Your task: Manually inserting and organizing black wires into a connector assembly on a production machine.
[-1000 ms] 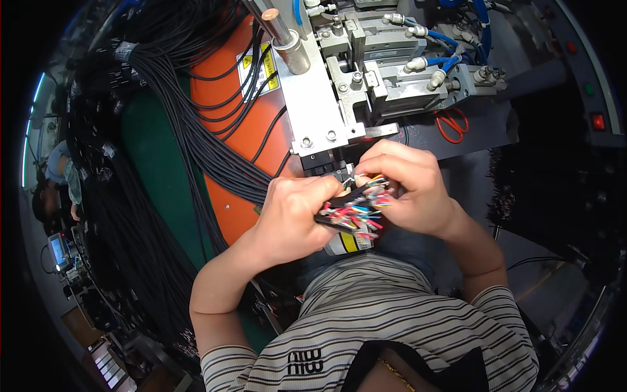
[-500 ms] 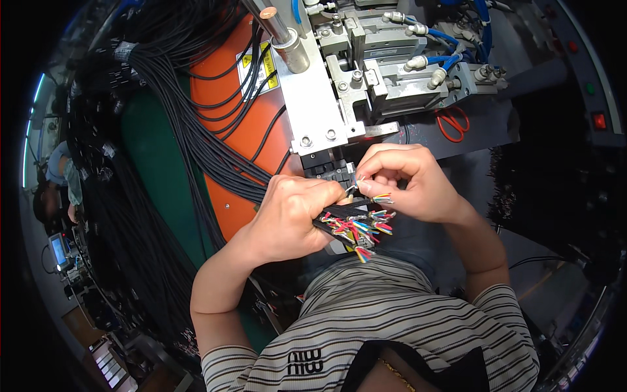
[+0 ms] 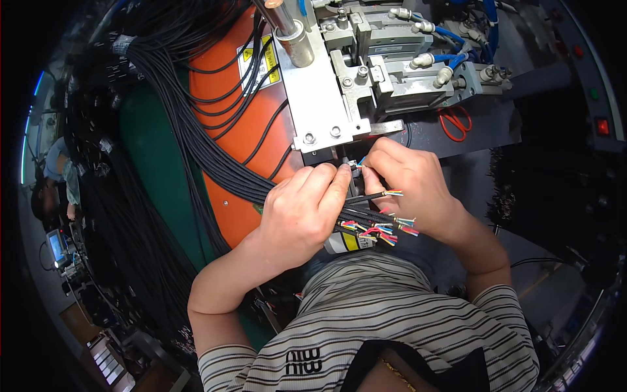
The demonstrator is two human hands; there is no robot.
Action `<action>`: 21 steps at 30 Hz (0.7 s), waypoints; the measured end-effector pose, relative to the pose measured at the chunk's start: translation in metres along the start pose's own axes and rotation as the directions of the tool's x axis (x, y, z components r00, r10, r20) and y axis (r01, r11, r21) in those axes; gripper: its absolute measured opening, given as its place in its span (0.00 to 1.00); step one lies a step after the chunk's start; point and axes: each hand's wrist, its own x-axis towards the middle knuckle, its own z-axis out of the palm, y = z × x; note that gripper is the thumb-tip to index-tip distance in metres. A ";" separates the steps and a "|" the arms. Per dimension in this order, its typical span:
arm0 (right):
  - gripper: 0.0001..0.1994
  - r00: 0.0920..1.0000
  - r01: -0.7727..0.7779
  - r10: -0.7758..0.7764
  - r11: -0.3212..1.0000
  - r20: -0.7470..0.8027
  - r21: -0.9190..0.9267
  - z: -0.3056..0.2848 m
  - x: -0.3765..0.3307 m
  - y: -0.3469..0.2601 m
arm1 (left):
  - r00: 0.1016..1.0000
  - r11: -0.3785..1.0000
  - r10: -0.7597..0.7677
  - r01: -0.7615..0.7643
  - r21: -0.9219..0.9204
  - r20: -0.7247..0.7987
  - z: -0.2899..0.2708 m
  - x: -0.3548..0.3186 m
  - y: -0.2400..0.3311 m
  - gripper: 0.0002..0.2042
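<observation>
My left hand (image 3: 297, 212) is closed around part of a bundle of black cables (image 3: 222, 163). Past its fingers, the cable ends fan out with stripped, coloured wires (image 3: 379, 232) in red, yellow, blue and white. Fingertips of my right hand (image 3: 411, 186) pinch thin blue and white wires (image 3: 359, 163) close to the left thumb and forefinger. Both sets of fingertips meet just in front of a dark metal fixture (image 3: 320, 157), partly hidden behind them. The exact grip on the thin wires is partly covered by the fingers.
A silver machine plate (image 3: 320, 98) with a metal post (image 3: 292, 39) stands ahead. Pneumatic cylinders (image 3: 411, 85) with blue hoses lie right of it. Red-handled scissors (image 3: 455, 124) rest on the dark surface. An orange panel (image 3: 225, 140) and more black cables (image 3: 111, 202) are on the left.
Both hands have shifted slightly, bringing the pinched wires up closer to the fixture. The loose cable ends below have swung a little to the right and spread differently.
</observation>
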 end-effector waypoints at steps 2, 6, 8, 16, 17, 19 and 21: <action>0.05 1.000 0.007 -0.007 1.000 -0.005 0.021 0.001 -0.001 0.001 | 1.000 1.000 -0.001 0.001 -0.005 0.023 -0.002 0.002 0.000 0.29; 0.05 0.997 0.004 0.001 0.998 -0.073 0.062 0.009 -0.003 0.002 | 0.998 1.000 -0.004 0.006 -0.024 0.063 -0.004 0.001 0.001 0.29; 0.04 0.997 0.004 0.001 0.998 -0.076 0.059 0.008 -0.003 0.002 | 0.997 0.999 -0.005 0.007 -0.033 0.077 -0.006 0.003 0.002 0.29; 0.03 0.998 -0.008 0.013 0.997 0.055 -0.082 -0.002 0.002 -0.003 | 0.992 0.983 0.068 -0.085 0.160 0.107 -0.009 0.014 0.010 0.16; 0.03 0.996 0.015 -0.007 0.996 0.091 -0.085 -0.005 0.005 -0.001 | 0.991 0.982 0.067 -0.087 0.170 0.120 -0.009 0.015 0.010 0.16; 0.03 0.992 0.038 -0.026 0.995 0.127 -0.090 -0.005 0.005 0.000 | 0.987 0.977 0.066 -0.093 0.190 0.145 -0.009 0.018 0.010 0.15; 0.03 1.000 0.030 -0.030 0.999 0.011 -0.034 0.002 0.001 0.005 | 0.988 0.976 0.076 -0.101 0.191 0.134 -0.009 0.018 0.009 0.15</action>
